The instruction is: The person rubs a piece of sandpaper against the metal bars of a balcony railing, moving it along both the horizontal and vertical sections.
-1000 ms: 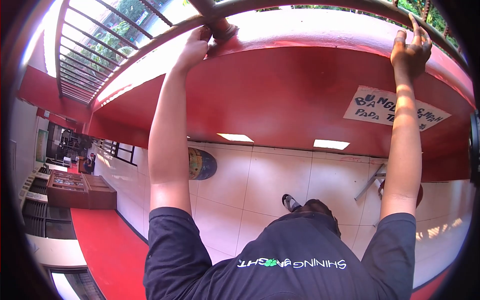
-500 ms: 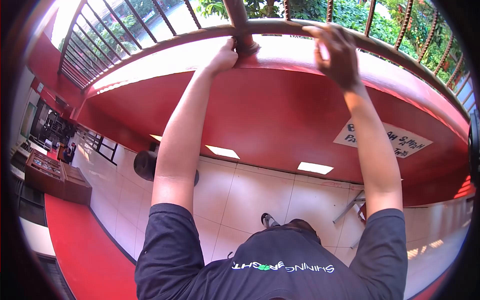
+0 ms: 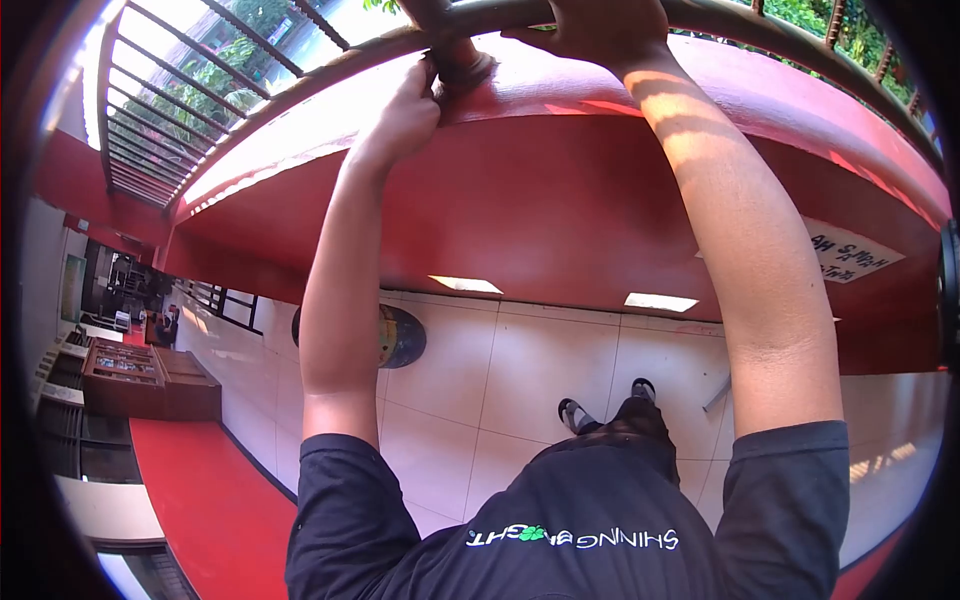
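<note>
My left hand (image 3: 403,115) is closed beside the base of the thick brown post (image 3: 462,65), its fingertips at a small dark thing I cannot make out. My right hand (image 3: 605,30) reaches up to the curved metal rail (image 3: 510,14), partly cut off by the top of the view. One finger or thumb stretches left along the rail, and the other fingers are hard to see. Below both hands runs the pink and red ledge (image 3: 560,90) of the red wall (image 3: 540,190).
Railing bars (image 3: 200,75) curve away at the left. A paper sign (image 3: 850,250) hangs on the wall at the right. On the tiled floor (image 3: 440,400) stands a dark round object (image 3: 402,337) behind my left forearm. A wooden cabinet (image 3: 125,375) is at the far left.
My right hand has moved up and left in the view, nearer the post. My left hand stays by the post base, lower left in the view. The view itself has shifted, and both feet now show.
</note>
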Available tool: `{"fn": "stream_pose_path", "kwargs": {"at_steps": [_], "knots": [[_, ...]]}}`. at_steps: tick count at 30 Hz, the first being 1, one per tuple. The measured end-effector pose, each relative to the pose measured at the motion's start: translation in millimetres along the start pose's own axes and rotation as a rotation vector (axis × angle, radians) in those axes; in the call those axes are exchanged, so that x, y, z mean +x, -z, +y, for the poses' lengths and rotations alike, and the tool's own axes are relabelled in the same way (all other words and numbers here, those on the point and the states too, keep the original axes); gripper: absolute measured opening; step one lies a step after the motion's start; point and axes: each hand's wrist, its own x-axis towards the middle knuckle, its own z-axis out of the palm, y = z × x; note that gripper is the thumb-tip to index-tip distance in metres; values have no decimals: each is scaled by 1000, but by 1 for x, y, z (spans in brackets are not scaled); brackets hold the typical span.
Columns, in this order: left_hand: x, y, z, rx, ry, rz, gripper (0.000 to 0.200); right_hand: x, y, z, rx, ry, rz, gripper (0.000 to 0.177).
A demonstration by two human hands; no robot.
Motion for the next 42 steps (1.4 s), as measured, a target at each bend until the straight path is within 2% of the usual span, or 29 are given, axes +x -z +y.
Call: {"fn": "stream_pose_path", "kwargs": {"at_steps": [1,2,4,8,10,11,12,14,16,17,18,20,21,22,23,24,26,27,29,30,32,34,35,36,38,39,40,42], "knots": [[-7,-1,8,13,-23,69,65,0,-2,1,11,27,84,58],[-7,0,17,14,-22,64,65,0,-4,2,11,23,81,58],[-6,2,43,-3,104,34,63,0,1,1,50,19,50,55],[8,2,16,45,190,-51,67,-1,-1,3,49,51,106,55],[-4,-11,16,394,78,47,66,-1,1,1,24,12,48,55],[-6,-16,17,394,55,105,55,-1,1,0,26,16,49,55],[-2,-17,18,392,59,111,55,-1,0,0,18,13,45,56],[10,-16,20,186,169,106,47,-2,0,-1,11,22,46,58],[6,-32,49,393,296,163,42,-1,0,-1,-53,12,65,60],[-3,-45,65,563,221,249,46,0,1,-2,-50,5,72,62],[-8,-56,64,656,141,275,45,3,19,-9,21,-74,-146,64],[-7,-69,65,629,88,399,37,0,-9,-2,-82,-5,37,60],[-5,-60,79,495,164,342,38,1,-22,4,-86,79,213,70],[-4,-52,91,359,236,282,40,2,-20,2,-75,71,224,68],[1,-51,91,246,275,309,40,1,-17,1,-84,67,193,68],[13,-66,81,410,308,374,42,1,-13,-1,-93,60,162,68],[19,-106,72,1409,223,861,20,3,-10,-3,-113,72,154,68],[20,-101,68,1401,242,880,20,3,-9,-4,-110,70,157,68],[26,-84,56,609,288,544,28,4,-7,-5,-118,70,158,68],[27,-69,51,437,329,460,36,4,-8,-5,-129,72,162,67],[28,-76,56,551,366,398,59,4,-8,-5,-121,76,139,65],[19,-99,52,1199,93,796,49,5,-6,-6,-120,86,170,63],[19,-100,47,1113,110,644,52,5,-5,-7,-129,69,143,64],[18,-88,49,1110,115,645,52,5,-6,-8,-129,75,141,64],[15,-49,65,183,326,245,64,4,-8,-7,-146,77,151,65],[13,-46,81,243,377,146,67,3,-8,-8,-147,84,150,65],[23,-80,65,811,300,384,61,4,-6,-8,-142,74,151,64],[16,-97,68,1089,268,484,57,5,-6,-9,-140,59,146,63]]}}
